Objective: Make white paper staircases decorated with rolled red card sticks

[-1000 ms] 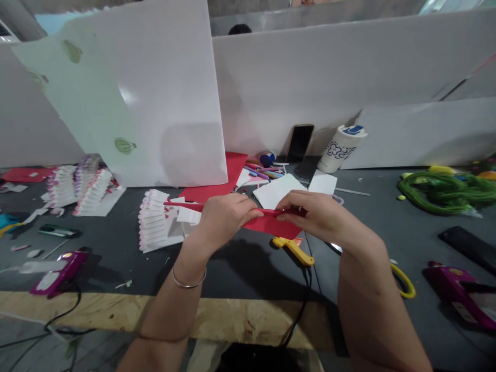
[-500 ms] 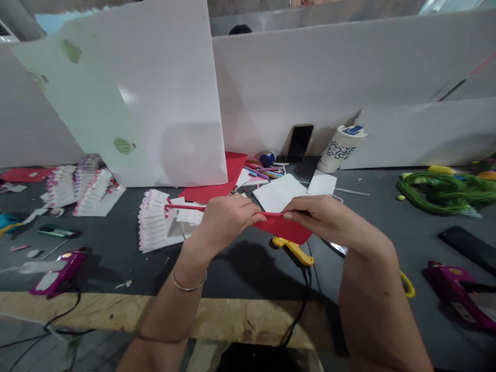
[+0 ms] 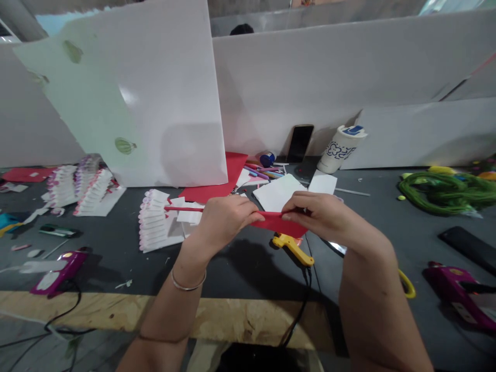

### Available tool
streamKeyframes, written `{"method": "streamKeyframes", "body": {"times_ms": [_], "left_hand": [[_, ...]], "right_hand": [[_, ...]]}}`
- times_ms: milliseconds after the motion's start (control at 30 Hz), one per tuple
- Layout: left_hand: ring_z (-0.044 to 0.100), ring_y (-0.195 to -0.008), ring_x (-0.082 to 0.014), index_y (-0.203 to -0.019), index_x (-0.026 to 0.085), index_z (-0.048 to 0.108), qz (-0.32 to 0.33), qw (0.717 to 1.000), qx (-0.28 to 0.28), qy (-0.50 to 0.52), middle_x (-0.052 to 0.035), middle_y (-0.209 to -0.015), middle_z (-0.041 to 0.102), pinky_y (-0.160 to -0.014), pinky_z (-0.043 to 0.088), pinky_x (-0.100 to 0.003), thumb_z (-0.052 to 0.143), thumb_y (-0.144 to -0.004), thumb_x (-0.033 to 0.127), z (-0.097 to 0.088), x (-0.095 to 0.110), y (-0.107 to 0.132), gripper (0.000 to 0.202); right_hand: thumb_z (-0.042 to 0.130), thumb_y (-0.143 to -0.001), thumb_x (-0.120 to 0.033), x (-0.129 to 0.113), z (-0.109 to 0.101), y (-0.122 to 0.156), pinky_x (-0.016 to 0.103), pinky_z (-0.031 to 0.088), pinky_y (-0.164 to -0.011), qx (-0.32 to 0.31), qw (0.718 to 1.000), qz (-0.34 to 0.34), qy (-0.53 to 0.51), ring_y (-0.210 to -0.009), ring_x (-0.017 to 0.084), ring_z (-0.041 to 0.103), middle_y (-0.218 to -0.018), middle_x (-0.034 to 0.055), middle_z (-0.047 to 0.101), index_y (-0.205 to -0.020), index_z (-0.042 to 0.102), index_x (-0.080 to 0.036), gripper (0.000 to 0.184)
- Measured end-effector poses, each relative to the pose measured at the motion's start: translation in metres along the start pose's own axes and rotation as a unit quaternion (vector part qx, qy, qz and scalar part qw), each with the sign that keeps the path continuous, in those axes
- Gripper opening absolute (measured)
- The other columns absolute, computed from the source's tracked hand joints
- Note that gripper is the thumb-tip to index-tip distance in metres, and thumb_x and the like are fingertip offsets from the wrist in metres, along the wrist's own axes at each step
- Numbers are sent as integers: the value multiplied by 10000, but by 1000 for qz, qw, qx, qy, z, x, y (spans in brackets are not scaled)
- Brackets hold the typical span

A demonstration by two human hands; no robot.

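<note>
A piece of red paper (image 3: 277, 222) is stretched between my hands above the table, its upper edge rolled or folded over. My left hand (image 3: 228, 219) pinches it near the middle, and a thin red rolled end sticks out to the left past my knuckles. My right hand (image 3: 315, 212) grips the other end, thumb and fingers pressed together. Just below the paper lies a yellow glue gun (image 3: 296, 250) with a black cord. To the left of my left hand rests a pleated white paper fan (image 3: 155, 222) with pink scalloped tips.
White paper cards (image 3: 279, 194) and several pens (image 3: 263, 170) lie behind my hands. A white tumbler (image 3: 341, 150) and a phone (image 3: 300, 143) stand at the back. Green cord (image 3: 445, 194) lies right; purple power strips (image 3: 64, 271) sit at both sides. White boards (image 3: 174, 93) rise behind.
The red paper hangs less low between my hands, with more of it rolled up, uncovering more of the glue gun. Both hands stay nearly in place.
</note>
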State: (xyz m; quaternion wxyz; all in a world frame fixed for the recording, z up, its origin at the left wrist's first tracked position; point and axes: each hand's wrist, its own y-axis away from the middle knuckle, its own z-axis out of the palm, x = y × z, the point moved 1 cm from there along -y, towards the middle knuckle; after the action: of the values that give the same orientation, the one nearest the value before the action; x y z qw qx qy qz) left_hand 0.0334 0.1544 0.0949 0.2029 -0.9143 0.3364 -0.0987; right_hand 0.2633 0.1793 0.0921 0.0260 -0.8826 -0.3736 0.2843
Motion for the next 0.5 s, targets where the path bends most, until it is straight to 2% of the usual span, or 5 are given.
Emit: {"method": "streamKeyframes", "body": {"times_ms": [100, 300, 500], "left_hand": [[627, -705, -131, -817, 161, 675, 6, 1000, 1, -11, -15, -784, 715, -574, 361, -252, 514, -949, 402, -3, 2, 1, 318], [597, -653, -130, -794, 165, 677, 18, 999, -2, -36, -17, -738, 693, -530, 317, -262, 501, -957, 394, -6, 5, 0, 332], [647, -724, -137, -828, 168, 675, -2, 1000, -5, -3, -24, -779, 717, -577, 382, -239, 474, -971, 389, -4, -4, 3, 331]], "right_hand": [[484, -934, -279, 0, -1, 0, 249, 404, -614, -16, 1000, 5, -8, -675, 134, 558, -782, 29, 637, -839, 635, -203, 195], [444, -956, -326, -4, -6, 0, 245, 386, -564, -34, 999, 20, -27, -585, 125, 522, -657, 16, 622, -726, 611, -199, 312], [566, -885, -290, -2, 0, 0, 234, 429, -602, 4, 999, 44, -20, -695, 135, 592, -851, 19, 676, -946, 651, -228, 122]]}}
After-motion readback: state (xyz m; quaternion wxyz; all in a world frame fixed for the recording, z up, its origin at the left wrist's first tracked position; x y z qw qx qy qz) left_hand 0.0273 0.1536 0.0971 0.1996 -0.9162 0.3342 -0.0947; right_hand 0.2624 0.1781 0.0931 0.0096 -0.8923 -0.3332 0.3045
